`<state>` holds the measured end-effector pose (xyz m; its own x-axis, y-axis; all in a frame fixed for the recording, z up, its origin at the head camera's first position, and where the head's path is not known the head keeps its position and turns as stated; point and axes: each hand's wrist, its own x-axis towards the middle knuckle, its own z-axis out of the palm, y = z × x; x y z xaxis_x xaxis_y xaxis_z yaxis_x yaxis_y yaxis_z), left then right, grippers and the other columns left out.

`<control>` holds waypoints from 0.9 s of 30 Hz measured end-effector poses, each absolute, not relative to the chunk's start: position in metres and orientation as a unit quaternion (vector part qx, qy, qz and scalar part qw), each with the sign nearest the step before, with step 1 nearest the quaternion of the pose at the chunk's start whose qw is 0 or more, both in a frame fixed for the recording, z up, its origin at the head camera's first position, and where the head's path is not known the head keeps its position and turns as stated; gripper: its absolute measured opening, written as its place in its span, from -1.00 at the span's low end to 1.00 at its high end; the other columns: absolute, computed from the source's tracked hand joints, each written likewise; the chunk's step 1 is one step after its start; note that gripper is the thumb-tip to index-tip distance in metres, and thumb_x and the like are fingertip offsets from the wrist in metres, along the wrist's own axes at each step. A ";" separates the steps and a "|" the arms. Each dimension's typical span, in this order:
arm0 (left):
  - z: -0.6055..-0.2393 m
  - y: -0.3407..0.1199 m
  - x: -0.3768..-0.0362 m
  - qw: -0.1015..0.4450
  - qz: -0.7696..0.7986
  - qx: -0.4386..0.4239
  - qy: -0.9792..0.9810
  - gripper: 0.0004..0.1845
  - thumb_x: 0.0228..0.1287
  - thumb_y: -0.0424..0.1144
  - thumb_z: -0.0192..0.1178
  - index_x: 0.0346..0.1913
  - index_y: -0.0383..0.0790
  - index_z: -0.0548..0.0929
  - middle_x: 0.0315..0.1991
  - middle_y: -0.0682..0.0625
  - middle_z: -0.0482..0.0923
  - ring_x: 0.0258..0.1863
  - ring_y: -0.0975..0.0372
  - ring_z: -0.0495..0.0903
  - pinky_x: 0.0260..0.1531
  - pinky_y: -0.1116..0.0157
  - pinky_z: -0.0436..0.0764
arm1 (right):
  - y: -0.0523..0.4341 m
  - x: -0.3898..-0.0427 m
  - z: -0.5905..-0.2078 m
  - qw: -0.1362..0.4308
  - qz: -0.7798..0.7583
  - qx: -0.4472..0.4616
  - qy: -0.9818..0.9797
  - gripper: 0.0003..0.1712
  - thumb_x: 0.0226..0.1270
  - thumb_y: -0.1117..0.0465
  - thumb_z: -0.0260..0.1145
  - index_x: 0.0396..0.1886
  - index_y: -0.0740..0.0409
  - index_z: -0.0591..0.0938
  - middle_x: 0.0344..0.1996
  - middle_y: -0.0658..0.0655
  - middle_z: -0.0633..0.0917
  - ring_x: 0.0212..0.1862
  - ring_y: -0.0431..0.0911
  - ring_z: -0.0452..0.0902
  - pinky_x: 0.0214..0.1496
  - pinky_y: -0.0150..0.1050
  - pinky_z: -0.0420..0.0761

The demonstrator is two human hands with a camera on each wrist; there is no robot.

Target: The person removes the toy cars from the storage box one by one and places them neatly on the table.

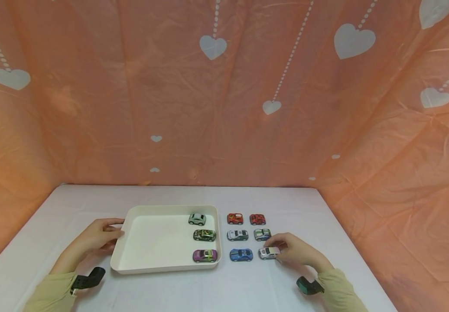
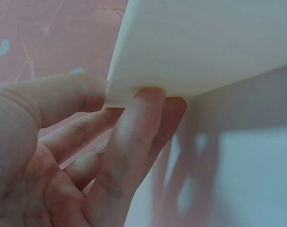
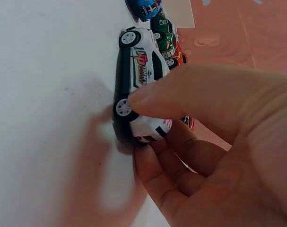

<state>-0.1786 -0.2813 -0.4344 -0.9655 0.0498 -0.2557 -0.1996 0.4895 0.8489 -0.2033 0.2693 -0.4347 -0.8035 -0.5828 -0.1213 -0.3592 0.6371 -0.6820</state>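
My left hand point(image 1: 96, 236) holds the left side of a white tray point(image 1: 120, 247). In the left wrist view the thumb and fingers pinch the tray's edge point(image 2: 190, 47). Inside the tray, along its right side, stand a pale grey-green toy car point(image 1: 197, 219), a camouflage-patterned toy car point(image 1: 204, 235) and a purple toy car point(image 1: 205, 255). To the right of the tray my right hand point(image 1: 296, 250) grips the rear of a white toy car point(image 1: 268, 253). Its thumb presses the car's side near a wheel in the right wrist view, where coloured lettering shows on the white toy car point(image 3: 145, 66).
More toy cars stand in rows right of the tray: a red-orange one point(image 1: 235, 219), a red one point(image 1: 257, 219), a silver-white one point(image 1: 237, 235), a green-and-white one point(image 1: 262, 234) and a blue one point(image 1: 241, 255). Orange cloth point(image 1: 193, 130) with hearts surrounds the white table point(image 1: 287, 199).
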 end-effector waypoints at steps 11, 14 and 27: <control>-0.433 -0.281 -0.178 0.123 0.492 -0.036 0.861 -0.41 0.30 -0.33 0.17 0.29 -0.58 0.27 -0.17 -0.27 0.61 -0.42 0.16 0.56 -0.49 0.25 0.58 | 0.270 -0.207 -0.433 0.175 -0.336 -0.245 0.893 -0.57 0.03 0.46 0.31 -0.09 0.02 0.68 -0.09 -0.06 0.64 -0.01 -0.06 0.50 0.09 -0.16 0.48; -0.433 -0.282 -0.178 0.126 0.491 -0.036 0.861 -0.40 0.29 -0.33 0.17 0.29 -0.58 0.27 -0.16 -0.27 0.61 -0.40 0.16 0.57 -0.47 0.24 0.59 | 0.270 -0.208 -0.429 0.173 -0.347 -0.250 0.887 -0.64 0.14 0.37 0.34 -0.03 0.10 0.65 -0.06 0.01 0.65 0.00 -0.04 0.52 0.08 -0.13 0.49; -0.438 -0.283 -0.179 0.124 0.500 -0.039 0.856 -0.40 0.28 -0.33 0.17 0.29 -0.58 0.28 -0.21 -0.23 0.63 -0.47 0.15 0.54 -0.51 0.25 0.57 | 0.249 -0.214 -0.411 0.153 -0.411 -0.306 0.845 -0.48 0.25 0.36 0.31 0.22 0.35 0.47 0.07 0.27 0.59 0.10 0.11 0.51 0.18 -0.08 0.44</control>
<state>-0.1791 -0.2829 -0.4380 -0.9663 0.0567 -0.2509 -0.1906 0.4972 0.8464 -0.2138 0.2486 -0.4112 -0.7658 -0.6430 -0.0062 -0.3917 0.4741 -0.7885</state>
